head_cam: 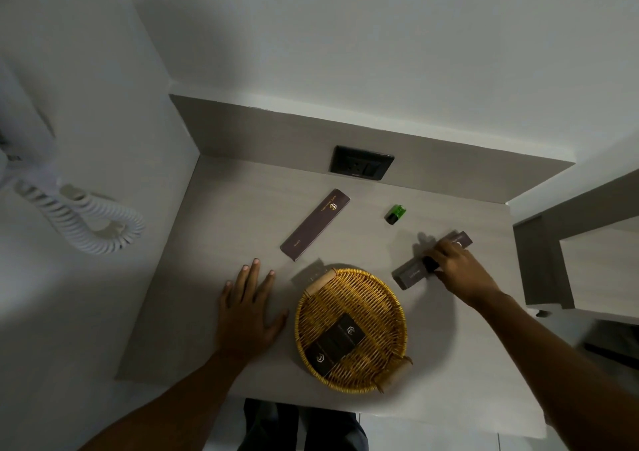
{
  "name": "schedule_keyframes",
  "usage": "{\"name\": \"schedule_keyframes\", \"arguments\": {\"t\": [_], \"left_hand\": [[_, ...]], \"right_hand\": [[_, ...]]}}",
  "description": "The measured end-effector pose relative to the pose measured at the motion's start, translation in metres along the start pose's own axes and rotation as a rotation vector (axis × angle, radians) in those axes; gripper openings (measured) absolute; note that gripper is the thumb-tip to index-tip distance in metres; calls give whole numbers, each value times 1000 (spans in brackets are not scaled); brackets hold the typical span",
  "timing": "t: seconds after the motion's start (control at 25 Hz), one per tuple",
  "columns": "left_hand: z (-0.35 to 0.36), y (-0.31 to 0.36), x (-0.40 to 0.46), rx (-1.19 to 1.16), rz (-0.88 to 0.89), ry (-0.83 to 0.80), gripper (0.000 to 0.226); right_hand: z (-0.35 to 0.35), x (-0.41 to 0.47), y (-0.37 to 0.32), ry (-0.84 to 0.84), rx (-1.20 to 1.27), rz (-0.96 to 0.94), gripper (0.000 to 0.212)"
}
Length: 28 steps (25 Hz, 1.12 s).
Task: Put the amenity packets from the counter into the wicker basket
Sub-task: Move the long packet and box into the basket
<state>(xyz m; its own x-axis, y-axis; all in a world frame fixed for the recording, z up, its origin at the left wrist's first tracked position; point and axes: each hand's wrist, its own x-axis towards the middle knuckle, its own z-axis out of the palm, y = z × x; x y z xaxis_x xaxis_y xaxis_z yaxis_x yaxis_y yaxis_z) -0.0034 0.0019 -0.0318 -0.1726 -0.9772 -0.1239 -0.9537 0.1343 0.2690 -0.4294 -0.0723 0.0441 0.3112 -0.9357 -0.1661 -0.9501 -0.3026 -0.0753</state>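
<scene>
Gripping a long dark box (430, 260), right hand (456, 268) is closing fingers; left hand (247, 307) is lying flat, spread, beside round woven basket (351, 329).

"Comb" reads in small pale letters at the near end of the long box (315, 225); its gold line near the logo is too small to read. Print on the other packets is blurred, unreadable.

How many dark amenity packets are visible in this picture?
4: two overlapping in the wicker basket, at and; the long comb packet on the counter; one under the right hand. More may be hidden.
</scene>
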Motion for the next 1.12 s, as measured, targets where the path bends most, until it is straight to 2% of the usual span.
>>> {"name": "schedule_keyframes", "arguments": {"t": [0.12, 0.24, 0.32, 0.48, 0.56, 0.8, 1.04, 1.12], "left_hand": [[-1, 1, -1, -2, 0, 6, 83], [-2, 2, -1, 5, -4, 9, 83], [-2, 2, -1, 3, -1, 9, 83], [-2, 1, -2, -25, -1, 13, 82], [-1, 1, -2, -26, 1, 14, 82], [1, -1, -2, -19, 3, 17, 81], [2, -2, -1, -18, -8, 19, 81], [2, -2, -1, -14, -1, 15, 82]], "right_hand": [[-14, 3, -1, 13, -22, -7, 34], [-39, -2, -14, 99, -21, -7, 46], [-50, -15, -36, 119, 12, -76, 51], [-39, -51, -89, -36, 16, -302, 36], [-27, -60, -105, -120, -18, -347, 31], [-17, -52, -115, -217, -43, -357, 37], [-13, -49, -125, -222, -33, -408, 51], [-12, -48, -122, -268, 9, -430, 49]]}}
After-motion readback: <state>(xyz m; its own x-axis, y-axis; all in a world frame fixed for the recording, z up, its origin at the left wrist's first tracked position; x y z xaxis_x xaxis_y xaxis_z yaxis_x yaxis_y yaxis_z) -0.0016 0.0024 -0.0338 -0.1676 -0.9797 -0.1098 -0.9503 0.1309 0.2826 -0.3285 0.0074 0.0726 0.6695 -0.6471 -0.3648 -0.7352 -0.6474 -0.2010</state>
